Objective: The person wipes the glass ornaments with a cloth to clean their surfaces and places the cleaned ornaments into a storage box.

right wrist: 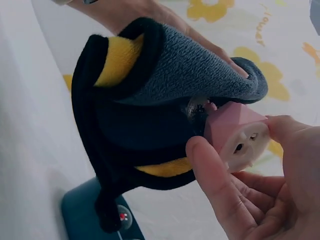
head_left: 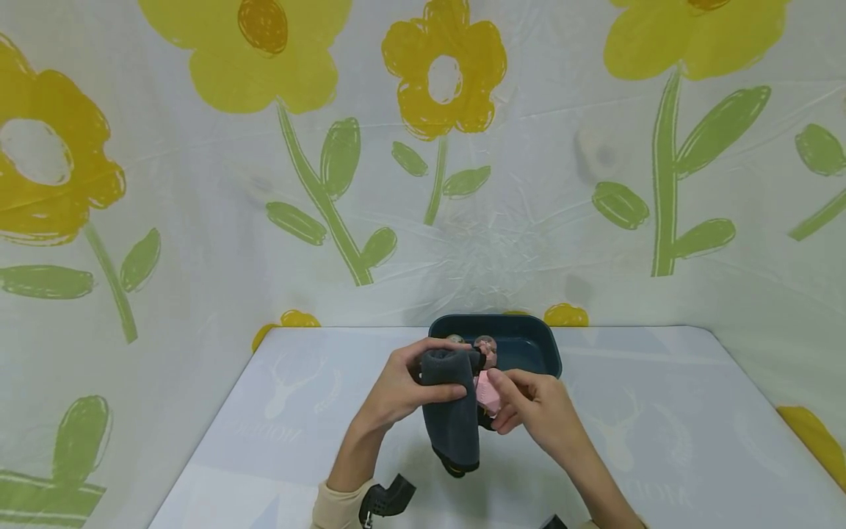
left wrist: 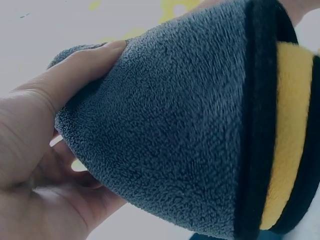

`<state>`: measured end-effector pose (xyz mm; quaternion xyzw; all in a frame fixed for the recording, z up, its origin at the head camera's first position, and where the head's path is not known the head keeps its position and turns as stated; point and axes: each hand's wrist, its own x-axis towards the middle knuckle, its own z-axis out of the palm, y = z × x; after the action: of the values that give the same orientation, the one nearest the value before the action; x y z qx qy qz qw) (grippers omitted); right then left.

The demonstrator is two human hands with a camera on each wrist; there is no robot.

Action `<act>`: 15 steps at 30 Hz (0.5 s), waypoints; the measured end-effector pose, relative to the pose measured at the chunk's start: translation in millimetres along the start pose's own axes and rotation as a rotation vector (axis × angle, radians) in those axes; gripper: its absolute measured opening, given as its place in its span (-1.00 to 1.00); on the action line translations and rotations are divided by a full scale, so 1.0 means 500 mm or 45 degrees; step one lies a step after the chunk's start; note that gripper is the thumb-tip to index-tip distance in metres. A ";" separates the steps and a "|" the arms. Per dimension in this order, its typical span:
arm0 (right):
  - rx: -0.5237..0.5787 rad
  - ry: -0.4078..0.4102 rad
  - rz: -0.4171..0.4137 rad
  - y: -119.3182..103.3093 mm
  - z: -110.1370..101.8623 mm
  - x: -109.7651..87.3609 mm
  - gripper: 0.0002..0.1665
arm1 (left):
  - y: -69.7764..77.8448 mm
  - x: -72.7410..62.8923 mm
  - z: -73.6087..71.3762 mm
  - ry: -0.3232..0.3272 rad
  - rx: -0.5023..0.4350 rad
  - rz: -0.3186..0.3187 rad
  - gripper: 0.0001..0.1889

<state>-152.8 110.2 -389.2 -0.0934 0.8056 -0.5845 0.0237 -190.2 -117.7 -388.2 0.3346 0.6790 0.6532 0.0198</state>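
Observation:
My left hand (head_left: pixel 406 378) grips a folded grey plush towel (head_left: pixel 449 404), thumb on the near face and fingers behind it. Black binding and a yellow reverse side show along the towel's edge in both wrist views. My right hand (head_left: pixel 538 408) pinches a small pink snow globe (right wrist: pixel 237 125) by its faceted base. Its white underside, with holes in it, faces the right wrist camera. The clear dome end points into the fold of the towel, mostly hidden by the cloth.
Behind the hands, a dark teal bin (head_left: pixel 529 356) stands at the table's far edge. A similar clear-domed pink globe (head_left: pixel 487 351) lies in it, with another dome beside it. The white table (head_left: pixel 264 441) meets a flower-printed curtain (head_left: pixel 529 242) at the back.

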 end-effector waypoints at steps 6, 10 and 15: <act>-0.041 0.006 -0.131 0.006 0.002 -0.004 -0.59 | 0.005 -0.002 -0.002 0.010 -0.017 0.002 -0.47; -0.075 0.023 -0.336 0.009 0.002 -0.007 -0.55 | 0.006 -0.003 -0.004 0.026 -0.024 -0.019 -0.48; -0.154 0.051 -0.622 0.012 0.001 -0.005 -0.38 | 0.006 -0.004 -0.007 0.048 -0.031 -0.050 -0.51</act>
<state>-150.7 111.7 -395.1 -0.2749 0.7930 -0.5253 -0.1399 -189.0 -121.7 -385.8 0.3088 0.6777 0.6670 0.0239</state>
